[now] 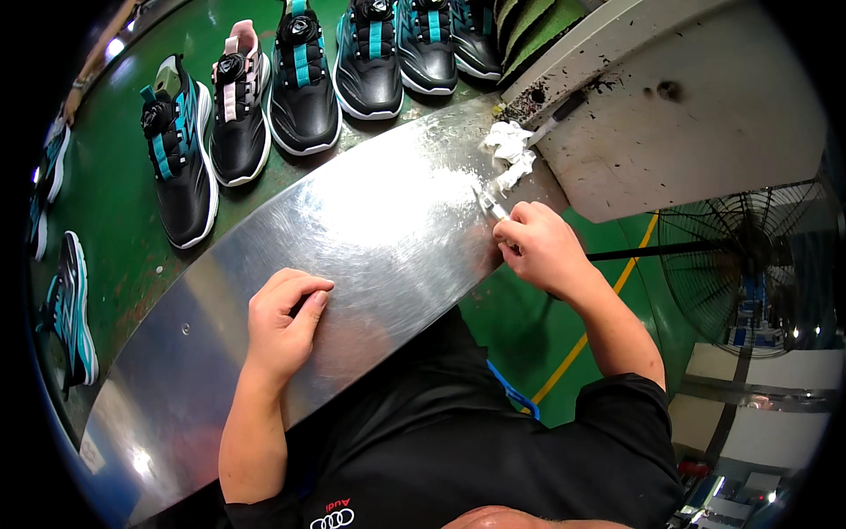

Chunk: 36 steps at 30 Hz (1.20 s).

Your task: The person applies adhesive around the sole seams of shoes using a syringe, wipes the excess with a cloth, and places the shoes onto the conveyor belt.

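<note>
My right hand (548, 247) is closed round a short silver tool with a narrow tip (493, 208); its kind does not show clearly. The tip points at the metal plate (291, 247), near a crumpled white wad (511, 152) at the plate's far right. Low on the plate's near side rests my left hand (284, 319), its fingers curled and the thumb close to the index finger. Anything pinched there is too small to make out. Pale smears and scratches mark the shiny surface around the tool.
Beyond the plate, several black shoes (304, 106) with teal or pink straps stand in a row on a green surface (115, 176). More shoes (75, 309) lie at the far left. A stained pale machine housing (679, 115) rises at the right, with a black fan (749, 264) below.
</note>
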{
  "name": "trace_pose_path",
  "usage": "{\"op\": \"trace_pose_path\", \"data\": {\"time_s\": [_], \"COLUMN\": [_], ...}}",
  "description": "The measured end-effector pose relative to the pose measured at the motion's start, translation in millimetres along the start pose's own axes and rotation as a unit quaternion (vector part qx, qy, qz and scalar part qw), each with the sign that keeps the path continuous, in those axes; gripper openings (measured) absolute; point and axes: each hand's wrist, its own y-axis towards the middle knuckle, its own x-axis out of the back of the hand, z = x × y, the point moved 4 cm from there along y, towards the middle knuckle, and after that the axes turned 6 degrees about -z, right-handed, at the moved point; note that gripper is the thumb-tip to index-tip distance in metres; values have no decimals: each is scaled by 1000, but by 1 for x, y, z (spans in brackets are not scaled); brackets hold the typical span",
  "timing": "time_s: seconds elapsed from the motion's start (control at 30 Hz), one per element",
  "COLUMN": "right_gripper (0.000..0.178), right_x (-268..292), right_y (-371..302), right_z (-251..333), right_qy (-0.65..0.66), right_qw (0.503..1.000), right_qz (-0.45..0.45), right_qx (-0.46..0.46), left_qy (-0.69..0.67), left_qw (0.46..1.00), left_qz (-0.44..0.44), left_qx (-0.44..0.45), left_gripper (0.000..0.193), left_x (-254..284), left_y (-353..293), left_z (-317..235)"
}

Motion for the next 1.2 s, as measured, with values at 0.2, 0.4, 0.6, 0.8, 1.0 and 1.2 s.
{"op": "trace_pose_path", "data": {"time_s": [0.2,0.4,0.6,0.8,1.0,1.2], "right_gripper": [13,15,13,18,26,55], "right_x": [12,-8,-8,-5,-19,-36], "right_y": [-9,6,-7,-20,-10,25], "right_z": [9,-1,-10,3,40,100], "right_qy": [67,248,335,486,573,522], "right_qw": [998,965,921,851,813,843], "right_qz": [21,32,90,101,60,24], "right_qx": [-6,-81,-179,-173,-84,124], "left_qy": [-2,-23,-1,-69,-291,-286], "left_qw": [1000,999,1000,996,934,944], "left_qz": [25,5,8,13,-30,-117], "left_qx": [-15,27,-14,58,206,117], "left_gripper": [6,8,8,10,14,24], "left_x": [2,2,0,7,5,112], "left_y": [1,-1,2,-8,-3,-40], "left_z": [0,-2,-5,3,27,16]}}
